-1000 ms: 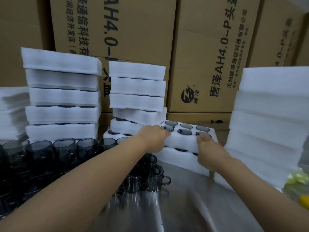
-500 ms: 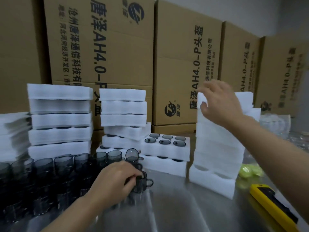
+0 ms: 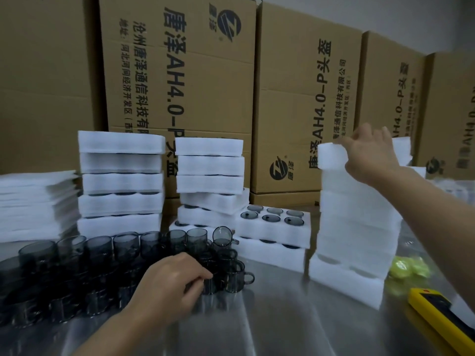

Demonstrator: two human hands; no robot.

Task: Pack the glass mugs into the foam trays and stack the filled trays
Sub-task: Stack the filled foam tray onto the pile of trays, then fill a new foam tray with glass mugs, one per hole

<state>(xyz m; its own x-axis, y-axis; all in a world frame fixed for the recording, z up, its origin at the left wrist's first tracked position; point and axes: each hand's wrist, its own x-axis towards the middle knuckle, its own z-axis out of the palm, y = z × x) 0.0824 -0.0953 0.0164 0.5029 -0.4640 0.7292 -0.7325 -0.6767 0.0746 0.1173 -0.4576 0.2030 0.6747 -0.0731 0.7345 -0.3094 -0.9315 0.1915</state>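
Many dark smoked-glass mugs stand packed together on the steel table at the left. My left hand rests on the group's right edge, fingers closed around a mug; another mug stands just right of it. A filled foam tray holding several mugs sits on a second tray in the middle. At the right, my right hand grips the top foam tray of a tall stack of empty trays.
Two stacks of filled white trays stand behind the mugs, flat foam sheets at far left. Large cardboard boxes wall the back. A yellow tool and a yellow-green bag lie at the right.
Both hands left the filled tray in the middle. My left hand dropped onto the loose mugs; my right hand rose to the top of the empty tray stack and took hold there.
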